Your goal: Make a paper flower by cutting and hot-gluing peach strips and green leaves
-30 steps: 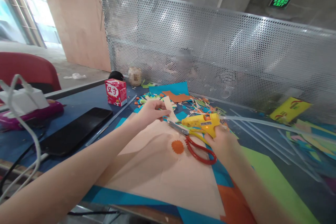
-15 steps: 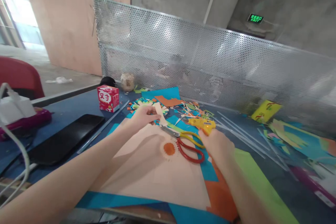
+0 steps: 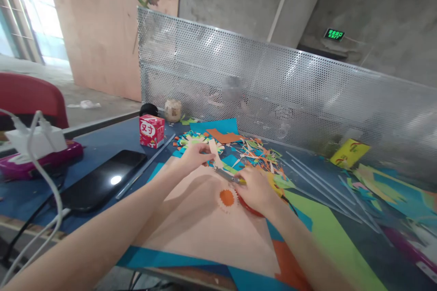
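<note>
My left hand (image 3: pixel 197 157) pinches a pale peach paper strip (image 3: pixel 215 150) over the far part of a large peach paper sheet (image 3: pixel 205 227). Just right of it, my right hand (image 3: pixel 256 188) is closed over the handles of a pair of scissors (image 3: pixel 227 176). The blades point toward the strip, and most of the red and yellow handles is hidden under the hand. On the sheet lies an orange paper disc (image 3: pixel 227 198) with a pale fringed edge. A yellow glue gun (image 3: pixel 273 183) lies behind my right hand, partly covered by it.
Behind my hands lie a fringed paper flower (image 3: pixel 186 139) and coloured scraps (image 3: pixel 261 152). Clear glue sticks (image 3: pixel 321 179) lie to the right, near a yellow box (image 3: pixel 350 153). At left are a phone (image 3: pixel 102 182), a red box (image 3: pixel 152 132) and a power strip (image 3: pixel 73 149). A perforated metal screen (image 3: pixel 205 63) stands behind.
My right hand has let go of the glue gun and moved left onto the scissors' handles. The left hand still pinches the strip. The view has shifted slightly.
</note>
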The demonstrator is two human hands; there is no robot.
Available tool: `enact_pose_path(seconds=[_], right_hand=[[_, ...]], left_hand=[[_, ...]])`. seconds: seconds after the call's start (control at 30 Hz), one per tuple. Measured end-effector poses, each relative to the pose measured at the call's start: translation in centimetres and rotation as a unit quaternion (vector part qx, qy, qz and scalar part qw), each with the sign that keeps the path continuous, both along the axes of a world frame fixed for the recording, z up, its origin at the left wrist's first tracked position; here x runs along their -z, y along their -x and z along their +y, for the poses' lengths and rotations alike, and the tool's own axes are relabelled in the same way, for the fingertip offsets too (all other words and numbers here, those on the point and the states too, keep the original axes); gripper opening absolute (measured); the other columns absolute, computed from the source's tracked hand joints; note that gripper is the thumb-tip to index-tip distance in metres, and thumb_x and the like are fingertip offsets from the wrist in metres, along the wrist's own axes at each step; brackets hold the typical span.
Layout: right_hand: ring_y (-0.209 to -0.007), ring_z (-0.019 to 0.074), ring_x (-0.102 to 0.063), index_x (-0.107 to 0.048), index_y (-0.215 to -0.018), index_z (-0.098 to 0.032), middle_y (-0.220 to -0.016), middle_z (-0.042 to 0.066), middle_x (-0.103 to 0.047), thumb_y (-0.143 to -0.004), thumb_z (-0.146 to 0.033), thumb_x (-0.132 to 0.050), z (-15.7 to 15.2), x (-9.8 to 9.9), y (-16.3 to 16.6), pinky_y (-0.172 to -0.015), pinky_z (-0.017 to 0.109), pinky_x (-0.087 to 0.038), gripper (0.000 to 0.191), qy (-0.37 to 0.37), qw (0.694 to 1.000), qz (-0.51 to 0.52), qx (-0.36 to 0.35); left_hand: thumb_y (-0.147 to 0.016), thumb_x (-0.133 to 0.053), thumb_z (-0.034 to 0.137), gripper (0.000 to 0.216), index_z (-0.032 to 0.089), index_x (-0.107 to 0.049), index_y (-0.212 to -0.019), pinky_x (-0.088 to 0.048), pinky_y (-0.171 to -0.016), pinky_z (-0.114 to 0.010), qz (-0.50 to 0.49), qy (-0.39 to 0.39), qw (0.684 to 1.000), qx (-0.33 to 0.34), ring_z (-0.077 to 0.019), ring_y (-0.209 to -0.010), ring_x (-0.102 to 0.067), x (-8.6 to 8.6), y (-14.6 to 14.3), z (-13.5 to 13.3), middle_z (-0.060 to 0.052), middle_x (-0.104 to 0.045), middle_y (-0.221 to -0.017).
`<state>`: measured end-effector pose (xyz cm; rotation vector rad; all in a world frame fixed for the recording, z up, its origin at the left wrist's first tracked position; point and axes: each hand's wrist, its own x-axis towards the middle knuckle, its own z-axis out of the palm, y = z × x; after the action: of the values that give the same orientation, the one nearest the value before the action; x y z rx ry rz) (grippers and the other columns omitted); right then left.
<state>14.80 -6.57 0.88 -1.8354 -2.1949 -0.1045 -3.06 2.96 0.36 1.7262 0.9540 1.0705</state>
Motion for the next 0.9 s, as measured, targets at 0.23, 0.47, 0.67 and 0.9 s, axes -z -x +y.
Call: enact_pose_path(seconds=[0.23,0.47,0.67,0.9], right_hand=[[-0.092,0.0222,-0.054,-0.058,-0.098,-0.019,-0.097,0.008,-0.058,-0.071,-0.024,-0.055,0.9,1.1,0.9,-0.075,0.031,-0.037,0.028,0.059,0.994,0.089,0.000],[-0.092,0.0206,-0.051,-0.060,-0.075,-0.020,-0.091,0.004,-0.055,-0.071,-0.023,-0.057,0.9,1.8,0.4,-0.079,0.033,-0.037,0.005,0.040,0.980,0.176,-0.082],[-0.078,0.0147,-0.056,-0.051,-0.082,-0.021,-0.080,0.000,-0.057,-0.077,-0.027,-0.051,0.5,2.1,0.0,-0.071,0.028,-0.044,0.008,0.104,0.914,0.368,-0.132],[-0.076,0.0115,-0.057,-0.043,-0.093,-0.023,-0.090,0.000,-0.050,-0.073,-0.020,-0.052,0.6,3.0,-0.6,-0.066,0.025,-0.046,0.022,0.071,0.863,0.486,-0.119]], left_hand=[[-0.063,-0.061,0.021,0.014,0.015,-0.053,-0.055,-0.037,-0.039,-0.016,0.012,-0.003,0.999,-0.033,-0.0062,-0.040,-0.049,0.0,0.1,0.0,0.005,-0.051,-0.047],[-0.063,-0.061,0.023,0.012,0.014,-0.054,-0.058,-0.041,-0.042,-0.017,-0.012,0.004,1.000,-0.024,-0.0058,-0.042,-0.048,0.2,-0.2,0.3,0.002,-0.058,-0.056],[-0.064,-0.059,0.023,0.009,0.014,-0.058,-0.064,-0.041,-0.043,-0.019,-0.006,-0.025,0.998,-0.053,-0.0086,-0.046,-0.052,-0.3,-0.1,0.2,-0.002,-0.062,-0.060],[-0.064,-0.059,0.023,0.009,0.014,-0.059,-0.067,-0.044,-0.048,-0.020,0.003,-0.037,0.998,-0.050,-0.0114,-0.056,-0.057,0.2,-0.3,0.1,-0.003,-0.064,-0.069]])
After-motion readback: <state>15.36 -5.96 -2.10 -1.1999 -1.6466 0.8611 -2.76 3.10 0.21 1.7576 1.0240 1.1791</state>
